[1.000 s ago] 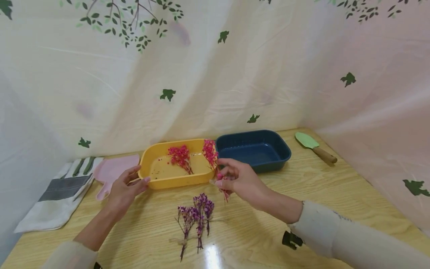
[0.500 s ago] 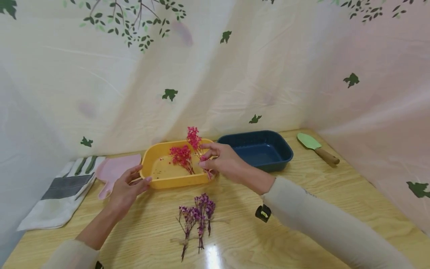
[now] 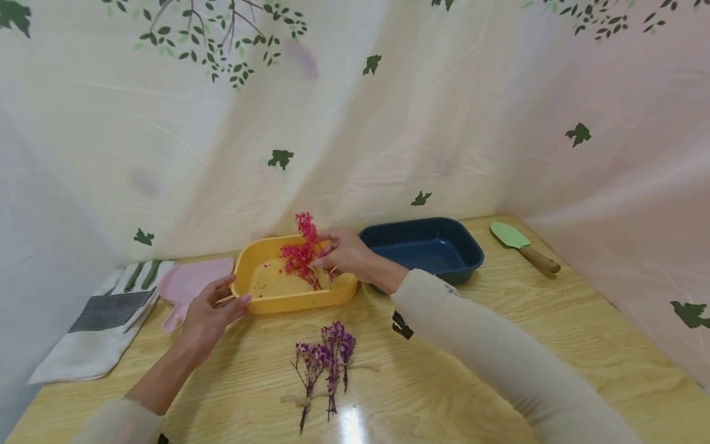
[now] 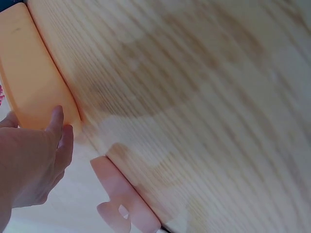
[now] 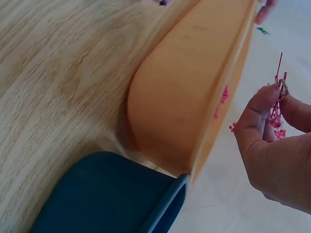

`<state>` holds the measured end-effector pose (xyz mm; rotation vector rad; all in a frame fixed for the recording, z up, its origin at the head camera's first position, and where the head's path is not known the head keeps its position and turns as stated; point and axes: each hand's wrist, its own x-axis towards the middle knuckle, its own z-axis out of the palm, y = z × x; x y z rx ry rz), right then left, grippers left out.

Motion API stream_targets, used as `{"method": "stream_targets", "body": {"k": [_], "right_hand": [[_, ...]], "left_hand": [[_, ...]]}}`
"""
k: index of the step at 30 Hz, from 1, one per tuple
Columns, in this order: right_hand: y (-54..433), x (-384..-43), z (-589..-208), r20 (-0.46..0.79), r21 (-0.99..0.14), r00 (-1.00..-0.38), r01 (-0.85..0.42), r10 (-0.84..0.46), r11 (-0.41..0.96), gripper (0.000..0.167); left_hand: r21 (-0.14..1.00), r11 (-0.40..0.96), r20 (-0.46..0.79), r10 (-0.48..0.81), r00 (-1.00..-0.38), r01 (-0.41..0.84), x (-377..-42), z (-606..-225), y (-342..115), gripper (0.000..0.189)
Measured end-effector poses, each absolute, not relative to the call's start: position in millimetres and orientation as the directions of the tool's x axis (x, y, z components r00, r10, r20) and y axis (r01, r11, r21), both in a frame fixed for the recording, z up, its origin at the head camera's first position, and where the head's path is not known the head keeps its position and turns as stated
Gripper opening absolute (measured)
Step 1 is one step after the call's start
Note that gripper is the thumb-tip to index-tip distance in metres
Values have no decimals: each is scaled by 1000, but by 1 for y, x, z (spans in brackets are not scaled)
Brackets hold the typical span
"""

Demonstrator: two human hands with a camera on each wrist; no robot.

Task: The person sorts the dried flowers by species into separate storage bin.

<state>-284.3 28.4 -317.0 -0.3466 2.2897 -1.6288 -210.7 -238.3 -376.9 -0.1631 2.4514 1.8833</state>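
My right hand (image 3: 346, 251) pinches a small bunch of pink dried flowers (image 3: 305, 226) by its stems, over the right part of a yellow tray (image 3: 294, 301). In the right wrist view, thumb and fingertip close on twine-tied stems (image 5: 281, 80). Another pink dried flower bunch (image 3: 297, 262) lies inside the tray, partly overlapped by the held one. At the tray's front left corner, my left hand (image 3: 206, 317) holds the rim and wall, with fingers on the orange-looking wall (image 4: 36, 73) in the left wrist view. Purple dried flower bunches (image 3: 333, 353) lie on the table in front.
A dark blue tray (image 3: 444, 275) adjoins the yellow one on the right. Beyond it lies a green trowel (image 3: 527, 246) with a wooden handle. To the left are a pink dustpan-shaped piece (image 3: 194, 277) and striped gloves (image 3: 102, 324). A printed curtain (image 3: 344, 135) hangs behind.
My right hand has carried the pink bunch left, from the yellow tray's right end to above the bunch inside. My left hand has stayed at the tray's corner.
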Motion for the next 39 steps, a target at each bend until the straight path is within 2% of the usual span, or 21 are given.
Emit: {"method": "stream_targets", "body": {"k": [7,14,22,30,39], "right_hand": [[28,-291,-329,-90,-895,-926,-87,-367,438,59],[30,-296,-337,-91,-841,-903,-156,-420,519,56],[26,-304,-334,-29,-677,-885,-325,-465,660,52],[33,-298,-316,10,-711,-906,-305,-424,634,51],[62,-291,-315,82,-843,-899,-293,-431,450,48]], "left_hand": [[960,264,-89,-50,-995,-99,-211,-378,-239,76],[961,264,-77,-50,-996,-88,-210,-377,-239,75],[966,245,-71,-42,-997,-80,-209,-377,-240,73],[961,256,-95,-48,-994,-104,-211,-375,-239,75],[969,234,-74,-36,-997,-80,-209,-376,-240,73]]}}
